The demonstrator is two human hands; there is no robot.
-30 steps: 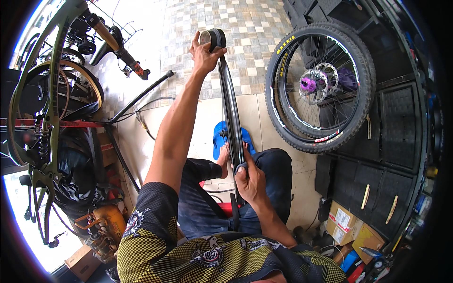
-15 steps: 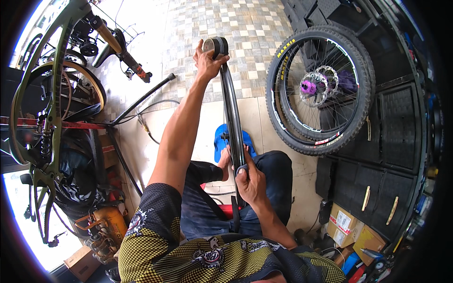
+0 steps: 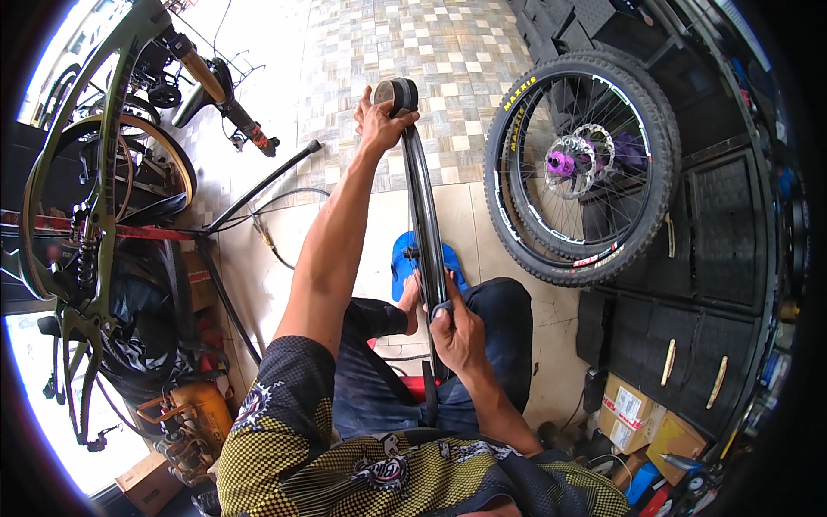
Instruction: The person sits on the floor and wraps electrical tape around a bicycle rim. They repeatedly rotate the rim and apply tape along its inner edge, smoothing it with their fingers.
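Observation:
A glossy black bicycle rim (image 3: 420,194) stands edge-on between my knees, running away from me. At its far end my left hand (image 3: 381,125) grips a roll of tape (image 3: 398,97), its fingers and thumb around the roll. The roll is dark around its edge with a greyish side, and a strip appears to run from it along the rim. Closer to me, my right hand (image 3: 461,340) is closed on the rim's right side. A bit of dark grey cloth (image 3: 441,308) shows under its thumb. The rim's lower end is partly hidden by my legs.
Two wheels with knobbly tyres (image 3: 495,185) and a purple hub lean at the right by black cabinets (image 3: 719,233). On the left, a green bike frame (image 3: 103,172) hangs on a stand with black legs (image 3: 228,297). Cardboard boxes (image 3: 627,414) sit lower right; a blue slipper (image 3: 403,258) is underfoot.
My left hand and the tape roll have come slightly nearer to me. My right hand keeps its place on the rim. The whole view has shifted a little.

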